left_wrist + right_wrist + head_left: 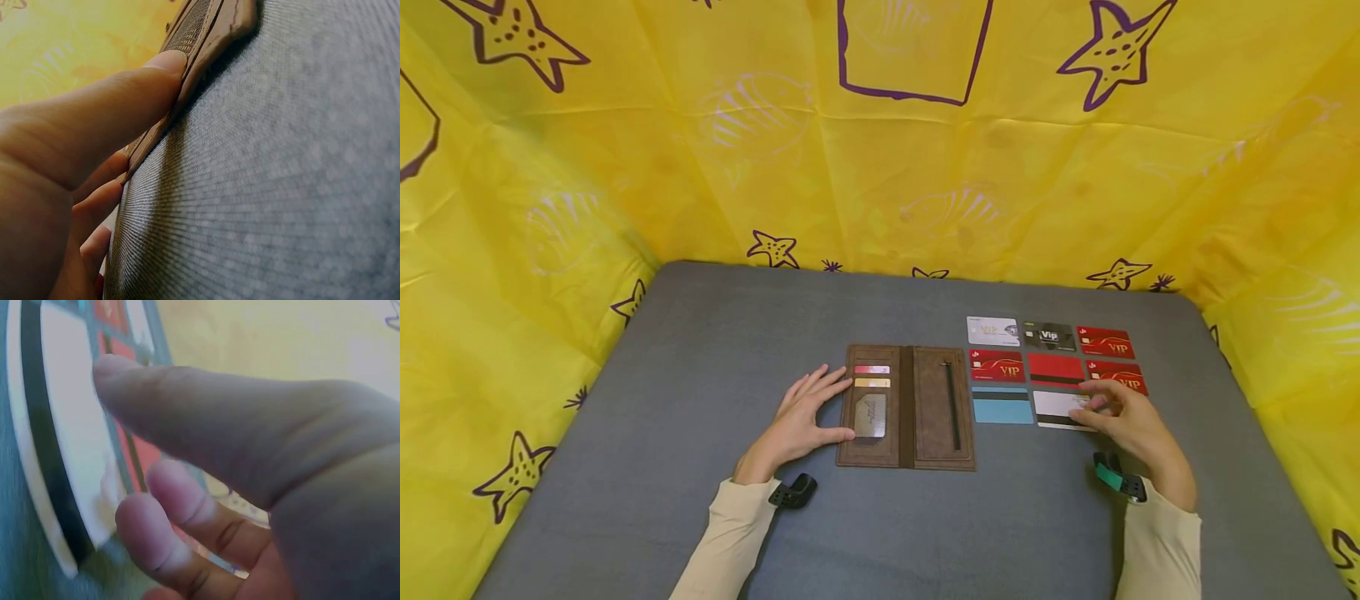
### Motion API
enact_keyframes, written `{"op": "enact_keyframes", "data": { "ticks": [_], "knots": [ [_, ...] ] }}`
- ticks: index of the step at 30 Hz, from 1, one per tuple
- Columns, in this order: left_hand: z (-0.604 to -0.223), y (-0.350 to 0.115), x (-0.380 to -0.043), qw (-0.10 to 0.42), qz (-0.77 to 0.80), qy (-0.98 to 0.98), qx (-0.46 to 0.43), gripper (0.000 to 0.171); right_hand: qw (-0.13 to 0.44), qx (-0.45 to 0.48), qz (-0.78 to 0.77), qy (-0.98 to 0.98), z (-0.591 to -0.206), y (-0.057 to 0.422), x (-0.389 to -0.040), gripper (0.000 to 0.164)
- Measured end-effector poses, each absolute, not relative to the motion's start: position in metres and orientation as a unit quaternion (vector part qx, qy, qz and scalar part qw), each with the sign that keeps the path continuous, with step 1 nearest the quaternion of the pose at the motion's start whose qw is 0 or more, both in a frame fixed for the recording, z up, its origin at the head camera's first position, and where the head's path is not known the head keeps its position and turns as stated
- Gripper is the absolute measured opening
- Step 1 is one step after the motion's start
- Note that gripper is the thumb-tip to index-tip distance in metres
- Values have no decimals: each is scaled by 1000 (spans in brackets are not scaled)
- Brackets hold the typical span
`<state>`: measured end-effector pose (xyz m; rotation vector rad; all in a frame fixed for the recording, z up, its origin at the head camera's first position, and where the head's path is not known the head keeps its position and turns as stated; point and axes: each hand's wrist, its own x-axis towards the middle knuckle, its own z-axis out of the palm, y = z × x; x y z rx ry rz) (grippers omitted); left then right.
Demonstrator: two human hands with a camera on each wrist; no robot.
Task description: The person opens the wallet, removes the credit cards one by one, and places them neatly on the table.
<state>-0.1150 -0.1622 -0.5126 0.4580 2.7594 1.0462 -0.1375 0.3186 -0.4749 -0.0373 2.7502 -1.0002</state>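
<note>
A brown bifold wallet (pixel 928 458) lies spread flat on the grey table. Its left panel carries card slots with a pink card (pixel 872 369), a yellow card (pixel 872 383) and a silver patterned card (pixel 871 415) in the window. My left hand (pixel 801 421) rests at the wallet's left edge, thumb (pixel 165 65) on its border and the fingers loosely extended. Over a white card with a black stripe (pixel 1054 403) hovers my right hand (pixel 1127 421). Its thumb (pixel 125 372) overlaps the card's long edge in the right wrist view, and the other fingertips stand apart from it.
Right of the wallet, cards lie in rows: white VIP (pixel 992 331), black Vip (pixel 1049 336), red VIP cards (pixel 1105 342), a striped red one (pixel 1055 367) and a striped blue one (pixel 1002 410). Yellow cloth (pixel 880 183) hangs behind the table (pixel 925 533).
</note>
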Motion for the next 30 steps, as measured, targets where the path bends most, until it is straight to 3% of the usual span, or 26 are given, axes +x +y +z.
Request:
{"op": "enact_keyframes", "data": {
  "ticks": [14,30],
  "knots": [
    [-512,-162,-114,75,355,919,154,82,82,-30,-367,926,-463,289,-143,50],
    [-512,-163,-113,73,350,920,159,81,21,-129,-395,909,-475,218,-149,29]
  ]
}}
